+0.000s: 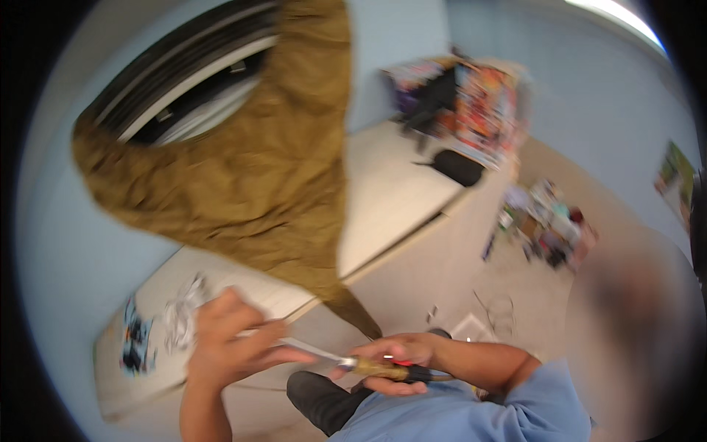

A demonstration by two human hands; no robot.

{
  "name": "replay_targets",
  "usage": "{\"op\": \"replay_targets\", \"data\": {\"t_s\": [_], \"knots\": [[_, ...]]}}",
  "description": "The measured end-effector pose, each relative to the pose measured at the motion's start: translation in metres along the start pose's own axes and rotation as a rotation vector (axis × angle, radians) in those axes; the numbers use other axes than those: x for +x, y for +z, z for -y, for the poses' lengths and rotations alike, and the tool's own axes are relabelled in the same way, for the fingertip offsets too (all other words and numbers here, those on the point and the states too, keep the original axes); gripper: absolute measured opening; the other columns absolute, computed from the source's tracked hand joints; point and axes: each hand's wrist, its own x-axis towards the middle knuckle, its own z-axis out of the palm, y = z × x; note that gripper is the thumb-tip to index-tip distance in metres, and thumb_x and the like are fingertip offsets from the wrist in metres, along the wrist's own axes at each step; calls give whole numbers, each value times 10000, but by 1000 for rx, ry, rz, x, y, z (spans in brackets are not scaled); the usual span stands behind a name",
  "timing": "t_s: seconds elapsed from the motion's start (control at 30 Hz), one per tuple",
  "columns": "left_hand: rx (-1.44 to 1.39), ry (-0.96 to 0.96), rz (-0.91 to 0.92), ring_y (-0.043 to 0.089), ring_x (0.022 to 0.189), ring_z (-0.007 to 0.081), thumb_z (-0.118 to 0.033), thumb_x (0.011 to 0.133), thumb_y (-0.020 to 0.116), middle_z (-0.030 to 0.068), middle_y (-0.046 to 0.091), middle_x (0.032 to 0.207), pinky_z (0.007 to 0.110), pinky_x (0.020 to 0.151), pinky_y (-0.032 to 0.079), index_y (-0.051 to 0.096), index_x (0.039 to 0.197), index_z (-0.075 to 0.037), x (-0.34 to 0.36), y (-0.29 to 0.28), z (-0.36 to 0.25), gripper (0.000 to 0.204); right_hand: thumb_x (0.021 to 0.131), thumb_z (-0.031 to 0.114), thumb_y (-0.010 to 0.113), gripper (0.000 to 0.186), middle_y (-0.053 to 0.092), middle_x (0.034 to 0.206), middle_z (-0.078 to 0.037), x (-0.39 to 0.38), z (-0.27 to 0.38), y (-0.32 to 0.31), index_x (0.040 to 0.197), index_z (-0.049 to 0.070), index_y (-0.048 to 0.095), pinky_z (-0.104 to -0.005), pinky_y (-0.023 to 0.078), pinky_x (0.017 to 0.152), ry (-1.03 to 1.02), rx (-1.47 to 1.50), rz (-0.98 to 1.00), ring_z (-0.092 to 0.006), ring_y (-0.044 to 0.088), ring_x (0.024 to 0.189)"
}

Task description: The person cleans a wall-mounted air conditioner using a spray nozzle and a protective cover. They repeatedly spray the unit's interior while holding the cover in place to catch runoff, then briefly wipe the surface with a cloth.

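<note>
I have one tool (pixel 379 369), a yellow-brown and black cylinder, near one dark knee (pixel 318 396); one slim, silvery bar (pixel 315 349) meets its end. The right hand (pixel 403 355) curls round the tool; the left hand (pixel 232 339), blurred, pinches the bar. One wrinkled brown cloth (pixel 258 191) tapers toward them, before one pale, smooth bench (pixel 394 202).

Before us runs a cabinet (pixel 394 191). Near its left edge lies a packet (pixel 135 339), with a tangle (pixel 180 313) just right of that. A cloth (pixel 287 177) crosses in front of the cabinet's middle and the window (pixel 199 96) behind. Toward the right end we see a pouch (pixel 460 169) by the front edge, a bundle (pixel 490 110) behind it. Right of the cabinet, a heap (pixel 552 228) lies on the floor (pixel 534 286), a cord (pixel 503 313) nearer us.
</note>
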Motion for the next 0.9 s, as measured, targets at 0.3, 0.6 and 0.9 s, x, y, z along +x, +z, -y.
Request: {"op": "replay_targets", "data": {"t_s": [0.3,0.6,0.9], "knots": [[-329,-780,259,454,565,144,-139,924,693,51,493,614,298,528,339,579,729,-7,-55,33,33,261,966,456,649,739,643,763,-87,-16,-28,15,1539,100,347,-314,523,562,-89,-1187,-703,-183,645,613],[-57,-567,-15,405,554,128,-74,902,666,29,433,584,292,524,284,542,711,-12,-3,50,7,236,949,371,696,909,631,870,-56,-40,-28,6,1629,164,129,-333,522,708,-190,-610,-389,-176,623,754],[-207,-485,-50,451,521,187,16,719,784,74,525,597,310,496,319,605,689,-18,79,114,20,184,1011,319,618,854,492,1447,-125,-76,9,1,1634,128,65,-258,420,944,-373,-909,-581,-162,526,940]]}}
